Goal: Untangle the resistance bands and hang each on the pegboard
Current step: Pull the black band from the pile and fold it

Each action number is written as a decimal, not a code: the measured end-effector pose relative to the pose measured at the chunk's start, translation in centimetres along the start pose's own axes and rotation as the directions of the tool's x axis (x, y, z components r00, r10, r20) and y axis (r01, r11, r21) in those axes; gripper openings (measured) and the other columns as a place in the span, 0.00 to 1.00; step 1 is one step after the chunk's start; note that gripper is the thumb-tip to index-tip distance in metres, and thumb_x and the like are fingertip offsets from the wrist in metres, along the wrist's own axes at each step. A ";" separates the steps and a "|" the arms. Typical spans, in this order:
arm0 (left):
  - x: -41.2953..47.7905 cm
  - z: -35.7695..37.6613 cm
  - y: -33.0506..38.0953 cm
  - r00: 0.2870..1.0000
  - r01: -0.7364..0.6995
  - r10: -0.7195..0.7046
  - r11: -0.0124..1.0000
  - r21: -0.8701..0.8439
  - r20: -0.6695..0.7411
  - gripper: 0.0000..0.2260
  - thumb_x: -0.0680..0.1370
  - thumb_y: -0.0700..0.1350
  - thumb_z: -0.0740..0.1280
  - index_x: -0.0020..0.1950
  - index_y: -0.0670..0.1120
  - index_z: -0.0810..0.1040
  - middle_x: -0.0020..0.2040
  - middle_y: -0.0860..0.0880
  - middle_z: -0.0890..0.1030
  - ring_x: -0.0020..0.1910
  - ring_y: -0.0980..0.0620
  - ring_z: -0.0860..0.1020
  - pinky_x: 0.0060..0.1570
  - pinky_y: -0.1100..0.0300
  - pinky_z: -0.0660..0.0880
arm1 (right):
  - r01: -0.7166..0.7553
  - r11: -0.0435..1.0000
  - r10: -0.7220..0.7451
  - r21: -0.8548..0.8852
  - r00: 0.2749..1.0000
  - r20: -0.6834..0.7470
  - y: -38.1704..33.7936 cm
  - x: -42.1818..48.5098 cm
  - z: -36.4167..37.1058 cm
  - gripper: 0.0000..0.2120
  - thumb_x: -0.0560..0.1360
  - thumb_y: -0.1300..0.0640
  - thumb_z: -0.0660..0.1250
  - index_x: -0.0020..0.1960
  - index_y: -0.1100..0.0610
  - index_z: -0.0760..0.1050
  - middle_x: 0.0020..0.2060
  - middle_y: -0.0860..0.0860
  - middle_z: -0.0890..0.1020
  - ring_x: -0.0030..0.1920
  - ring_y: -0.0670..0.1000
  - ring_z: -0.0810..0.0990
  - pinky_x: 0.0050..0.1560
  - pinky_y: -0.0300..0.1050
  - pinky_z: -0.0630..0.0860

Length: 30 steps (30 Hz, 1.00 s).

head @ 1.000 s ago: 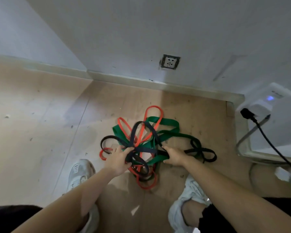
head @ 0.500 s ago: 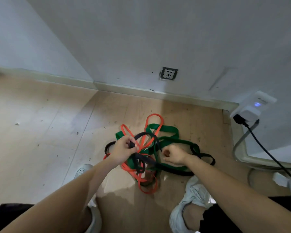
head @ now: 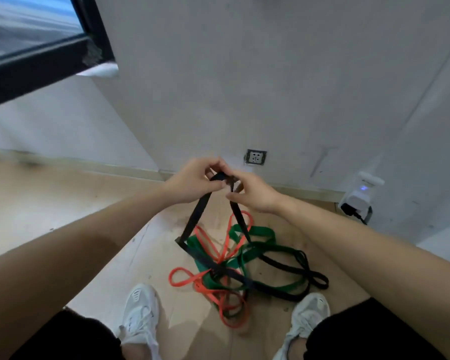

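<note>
A tangle of resistance bands lies on the wooden floor between my feet: a green band (head: pixel 260 231), an orange-red band (head: pixel 182 280) and a black band (head: pixel 196 216). The top loop of the black band is lifted well above the floor. My left hand (head: pixel 192 181) pinches that loop, and my right hand (head: pixel 255 193) grips it right beside the left. Two black strands hang down from my hands into the pile, still woven through the green and orange-red bands. No pegboard is in view.
A grey wall stands close ahead with a wall socket (head: pixel 256 157) low on it. A white plug adapter (head: pixel 360 194) with a black cable sits at the right. A dark window frame (head: pixel 37 61) is at upper left. My white shoes (head: pixel 140 315) flank the pile.
Both hands have risen from the pile on the floor, pulling the black band's loop upward. The view has tilted up, bringing the window frame into sight.
</note>
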State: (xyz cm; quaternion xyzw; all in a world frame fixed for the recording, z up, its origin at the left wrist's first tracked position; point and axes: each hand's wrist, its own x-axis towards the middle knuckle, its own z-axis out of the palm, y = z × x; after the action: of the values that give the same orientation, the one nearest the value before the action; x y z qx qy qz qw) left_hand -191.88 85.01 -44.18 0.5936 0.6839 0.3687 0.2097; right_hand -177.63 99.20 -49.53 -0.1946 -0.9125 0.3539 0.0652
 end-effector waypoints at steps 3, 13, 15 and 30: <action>0.5 -3.2 2.1 0.996 -0.065 0.066 0.997 0.037 -0.051 0.10 0.76 0.35 0.72 0.52 0.49 0.81 0.48 0.57 0.82 0.44 0.64 0.79 0.47 0.69 0.73 | -0.013 0.999 0.017 0.048 0.997 -0.077 -2.9 0.2 -3.7 0.03 0.78 0.54 0.70 0.47 0.52 0.78 0.43 0.49 0.81 0.46 0.52 0.81 0.54 0.55 0.79; 4.2 -9.9 8.0 0.841 -0.267 0.195 0.961 -0.073 -0.504 0.10 0.79 0.36 0.70 0.59 0.44 0.80 0.50 0.51 0.84 0.48 0.60 0.81 0.51 0.63 0.77 | 0.205 0.938 -0.089 0.279 0.922 -0.377 -12.6 1.1 -14.5 0.06 0.79 0.55 0.70 0.53 0.57 0.81 0.43 0.56 0.85 0.43 0.48 0.81 0.41 0.39 0.76; 4.7 -9.4 7.0 0.847 -0.227 0.142 0.968 -0.107 -0.513 0.10 0.79 0.38 0.70 0.59 0.46 0.80 0.50 0.50 0.84 0.48 0.59 0.81 0.51 0.63 0.77 | 0.228 0.921 -0.074 0.317 0.899 -0.431 -11.9 1.8 -14.2 0.05 0.78 0.55 0.72 0.52 0.55 0.81 0.41 0.57 0.84 0.41 0.49 0.80 0.41 0.43 0.75; 5.5 -4.8 1.6 0.965 -0.154 0.133 0.985 -0.079 -0.226 0.10 0.77 0.40 0.73 0.57 0.47 0.84 0.46 0.54 0.86 0.48 0.58 0.84 0.52 0.63 0.79 | 0.063 0.924 -0.035 0.378 0.996 -0.079 -5.1 2.3 -7.1 0.10 0.74 0.61 0.75 0.55 0.57 0.81 0.44 0.50 0.83 0.40 0.44 0.80 0.43 0.42 0.78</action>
State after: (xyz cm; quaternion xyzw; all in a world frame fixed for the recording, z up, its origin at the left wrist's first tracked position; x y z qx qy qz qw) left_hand -195.43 89.11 -39.07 0.5866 0.6395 0.4786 0.1337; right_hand -179.49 101.12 -40.85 -0.1679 -0.8284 0.5150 0.1426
